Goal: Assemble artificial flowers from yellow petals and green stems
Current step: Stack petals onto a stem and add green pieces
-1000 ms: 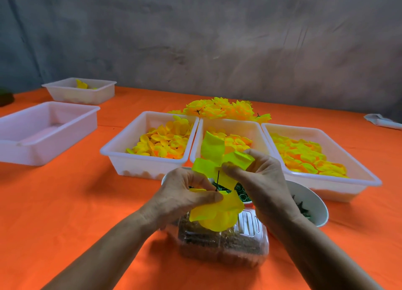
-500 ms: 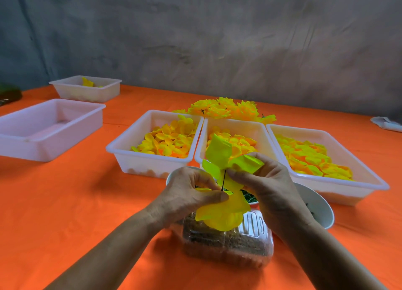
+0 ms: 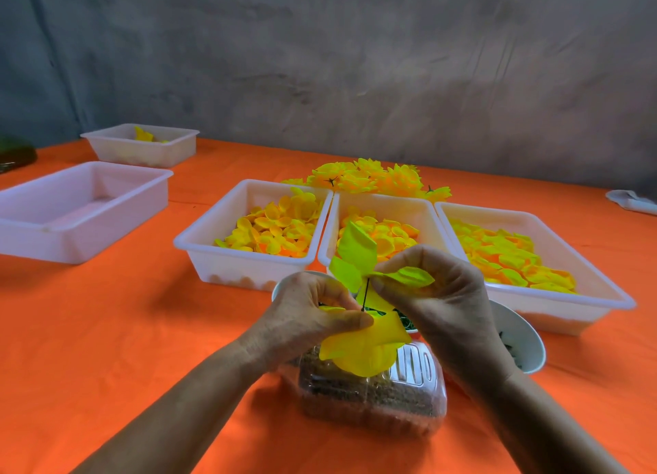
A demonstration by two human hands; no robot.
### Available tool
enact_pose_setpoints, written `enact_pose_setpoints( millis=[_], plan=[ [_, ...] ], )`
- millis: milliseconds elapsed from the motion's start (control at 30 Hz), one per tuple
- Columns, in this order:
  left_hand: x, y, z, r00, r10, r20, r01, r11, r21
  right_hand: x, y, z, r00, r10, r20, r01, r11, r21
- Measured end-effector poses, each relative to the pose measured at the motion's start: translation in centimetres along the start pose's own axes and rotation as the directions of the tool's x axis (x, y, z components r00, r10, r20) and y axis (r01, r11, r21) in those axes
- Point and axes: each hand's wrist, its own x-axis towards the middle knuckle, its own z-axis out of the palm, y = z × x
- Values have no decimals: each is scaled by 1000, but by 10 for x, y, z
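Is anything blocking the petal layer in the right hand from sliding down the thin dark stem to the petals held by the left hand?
Nothing visible does. The right hand pinches the yellow-green petal layer on the thin dark stem, whose stretch is bare down to the yellow petals that the left hand grips.

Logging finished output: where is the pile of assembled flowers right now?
In the head view, the pile of assembled flowers lies on the orange table at centre back, just behind the middle petal tray.

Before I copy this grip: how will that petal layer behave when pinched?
The petal layer is probably floppy: it folds under the right hand. Likely very light: its free lobes stand unsupported. Probably not fragile: the creased lobes show no tears.
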Motion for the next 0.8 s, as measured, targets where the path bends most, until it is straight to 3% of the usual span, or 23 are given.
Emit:
enact_pose_setpoints(
  millis=[167, 333, 600, 800],
  plan=[
    [0, 1, 0, 1000, -6, -2, 6, 1000, 0, -1, 3, -3, 957, -288, 44, 284, 886, -367],
    [-2, 3, 0, 999, -4, 39, 5, 999, -46, 1, 5, -7, 764, -576, 289, 625, 552, -552],
    [-5, 7, 0, 999, -7, 35, 11, 994, -112, 2, 10, -11, 619, -636, 461, 740, 275, -614],
    [-4, 4, -3, 998, 37, 51, -28, 986, -166, 6, 6, -11, 618, -624, 479, 750, 286, -596]
  ],
)
